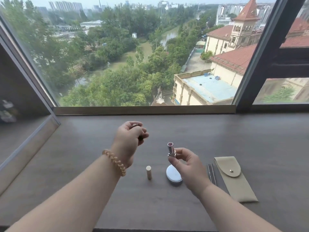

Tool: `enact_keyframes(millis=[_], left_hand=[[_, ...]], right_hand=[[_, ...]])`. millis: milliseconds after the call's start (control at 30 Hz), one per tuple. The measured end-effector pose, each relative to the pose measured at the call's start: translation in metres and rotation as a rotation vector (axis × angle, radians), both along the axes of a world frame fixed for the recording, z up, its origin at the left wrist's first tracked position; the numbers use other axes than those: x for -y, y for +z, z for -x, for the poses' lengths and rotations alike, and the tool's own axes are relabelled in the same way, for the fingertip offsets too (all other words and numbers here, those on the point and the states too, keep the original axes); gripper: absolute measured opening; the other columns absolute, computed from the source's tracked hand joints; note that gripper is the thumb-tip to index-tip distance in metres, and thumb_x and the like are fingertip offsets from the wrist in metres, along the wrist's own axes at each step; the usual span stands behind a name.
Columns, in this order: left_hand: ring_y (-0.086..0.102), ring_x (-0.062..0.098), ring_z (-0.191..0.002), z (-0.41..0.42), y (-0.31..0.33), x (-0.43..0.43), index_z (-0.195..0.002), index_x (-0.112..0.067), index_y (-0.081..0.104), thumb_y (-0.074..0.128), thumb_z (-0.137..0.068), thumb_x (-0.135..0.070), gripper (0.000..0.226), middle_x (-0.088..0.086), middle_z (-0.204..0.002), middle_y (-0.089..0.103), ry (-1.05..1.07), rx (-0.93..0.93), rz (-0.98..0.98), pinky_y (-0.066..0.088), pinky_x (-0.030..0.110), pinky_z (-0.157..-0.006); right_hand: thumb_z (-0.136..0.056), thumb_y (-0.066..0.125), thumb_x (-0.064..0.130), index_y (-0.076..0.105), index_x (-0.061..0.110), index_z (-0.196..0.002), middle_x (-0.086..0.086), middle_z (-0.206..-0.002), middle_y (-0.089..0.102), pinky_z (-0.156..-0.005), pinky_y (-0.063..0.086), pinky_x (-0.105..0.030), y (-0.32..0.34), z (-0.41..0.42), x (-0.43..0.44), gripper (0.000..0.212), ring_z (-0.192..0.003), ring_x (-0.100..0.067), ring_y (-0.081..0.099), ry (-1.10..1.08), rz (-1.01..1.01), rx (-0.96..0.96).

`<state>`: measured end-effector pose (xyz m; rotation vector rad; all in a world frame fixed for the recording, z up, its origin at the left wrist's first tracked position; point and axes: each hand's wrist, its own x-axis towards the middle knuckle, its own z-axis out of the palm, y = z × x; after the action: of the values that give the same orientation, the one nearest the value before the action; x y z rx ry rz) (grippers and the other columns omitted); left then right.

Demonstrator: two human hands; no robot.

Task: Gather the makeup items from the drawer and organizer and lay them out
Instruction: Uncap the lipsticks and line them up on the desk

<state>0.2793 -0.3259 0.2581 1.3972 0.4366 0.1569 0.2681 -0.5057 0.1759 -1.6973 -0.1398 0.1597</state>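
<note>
My right hand (187, 166) holds an uncapped lipstick (171, 149) upright by its base, its pink metal tube pointing up. A dark cap (141, 137), mostly hidden by the fingers, is closed in my left hand (132, 137), raised above the brown desk (75, 164). Below the hands, a cream lipstick tube (148, 172) stands upright on the desk. Beside it lies a white oval compact (173, 176), partly under my right hand. Two thin grey pencils (212, 174) lie next to a beige snap pouch (234, 179) at the right.
A large window (133, 56) with a wooden sill runs along the desk's far edge. A glass panel (25, 139) angles along the left side. A beaded coil band circles my left wrist.
</note>
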Motion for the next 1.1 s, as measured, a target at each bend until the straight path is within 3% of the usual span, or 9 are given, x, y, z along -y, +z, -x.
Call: enact_keyframes(millis=[67, 167, 300, 433, 600, 700, 867, 967, 1100], left_hand=[[0.055, 0.018, -0.065, 0.009, -0.018, 0.024, -0.082, -0.014, 0.052, 0.042, -0.082, 0.008, 0.023, 0.004, -0.067, 0.055, -0.052, -0.052, -0.012, 0.041, 0.027, -0.061], [0.052, 0.018, -0.066, 0.014, -0.030, 0.042, -0.079, -0.017, 0.054, 0.062, -0.069, -0.007, 0.015, 0.007, -0.072, 0.058, -0.170, -0.020, -0.019, 0.040, 0.024, -0.059], [0.059, 0.024, -0.073, 0.013, -0.031, 0.043, -0.078, -0.014, 0.057, 0.083, -0.062, -0.013, 0.030, 0.010, -0.073, 0.059, -0.207, 0.066, -0.003, 0.049, 0.030, -0.068], [0.061, 0.024, -0.068, 0.015, -0.033, 0.045, -0.070, -0.014, 0.058, 0.079, -0.072, -0.007, 0.022, 0.010, -0.068, 0.062, -0.156, 0.092, -0.058, 0.049, 0.033, -0.068], [0.060, 0.012, -0.052, 0.019, -0.031, 0.049, -0.075, -0.009, 0.058, 0.075, -0.074, -0.002, 0.018, -0.001, -0.056, 0.065, -0.157, 0.123, 0.028, 0.050, 0.021, -0.053], [0.059, 0.010, -0.054, 0.020, -0.031, 0.050, -0.074, -0.012, 0.061, 0.075, -0.074, -0.004, 0.017, -0.001, -0.060, 0.063, -0.147, 0.120, 0.021, 0.049, 0.020, -0.054], [0.064, 0.011, -0.055, 0.026, -0.029, 0.052, -0.079, -0.007, 0.061, 0.074, -0.076, -0.003, 0.014, -0.001, -0.058, 0.069, -0.185, 0.113, 0.028, 0.049, 0.019, -0.050], [0.061, 0.008, -0.050, 0.027, -0.029, 0.053, -0.080, -0.007, 0.061, 0.073, -0.076, -0.003, 0.014, 0.001, -0.059, 0.067, -0.164, 0.112, 0.039, 0.047, 0.017, -0.045], [0.057, 0.005, -0.047, 0.028, -0.031, 0.054, -0.081, -0.006, 0.061, 0.073, -0.078, -0.005, 0.012, 0.005, -0.063, 0.063, -0.145, 0.092, 0.004, 0.044, 0.014, -0.048]], right_hand=[[-0.082, 0.071, 0.011, 0.068, 0.018, -0.090, 0.005, -0.085, 0.068, -0.071, 0.042, -0.006, 0.013, -0.003, -0.009, 0.011, -0.080, 0.001, 0.061, -0.008, -0.042, 0.055], [-0.079, 0.075, 0.018, 0.066, 0.018, -0.090, 0.001, -0.083, 0.070, -0.068, 0.042, -0.005, 0.021, -0.006, -0.015, 0.015, -0.081, -0.002, 0.064, -0.023, -0.094, 0.070], [-0.075, 0.078, 0.033, 0.067, 0.022, -0.084, -0.002, -0.084, 0.072, -0.068, 0.045, -0.011, 0.019, -0.007, -0.015, 0.017, -0.084, -0.011, 0.067, -0.052, -0.133, 0.041], [-0.072, 0.078, 0.043, 0.070, 0.019, -0.092, -0.009, -0.094, 0.073, -0.086, 0.051, -0.031, 0.013, -0.005, -0.014, 0.032, -0.095, -0.021, 0.068, 0.002, -0.200, -0.026], [-0.078, 0.067, 0.035, 0.070, 0.011, -0.097, -0.001, -0.083, 0.069, -0.076, 0.046, -0.017, 0.019, -0.004, -0.004, 0.031, -0.082, -0.011, 0.063, 0.134, -0.376, -0.184], [-0.075, 0.072, 0.041, 0.072, 0.023, -0.095, 0.004, -0.084, 0.068, -0.082, 0.038, -0.027, 0.019, -0.003, 0.001, 0.027, -0.084, -0.009, 0.062, 0.205, -0.443, -0.336], [-0.075, 0.076, 0.007, 0.063, 0.010, -0.091, 0.000, -0.080, 0.072, -0.073, 0.045, -0.017, 0.019, -0.002, 0.002, 0.021, -0.081, -0.010, 0.067, 0.134, -0.422, -0.240], [-0.081, 0.072, 0.019, 0.067, 0.016, -0.088, 0.006, -0.078, 0.071, -0.075, 0.043, -0.018, 0.021, 0.000, 0.003, 0.009, -0.081, -0.005, 0.065, 0.174, -0.376, -0.271], [-0.082, 0.062, 0.040, 0.071, 0.022, -0.084, 0.000, -0.082, 0.068, -0.085, 0.036, -0.034, 0.017, 0.001, 0.010, 0.020, -0.086, -0.012, 0.064, 0.265, -0.384, -0.435]])
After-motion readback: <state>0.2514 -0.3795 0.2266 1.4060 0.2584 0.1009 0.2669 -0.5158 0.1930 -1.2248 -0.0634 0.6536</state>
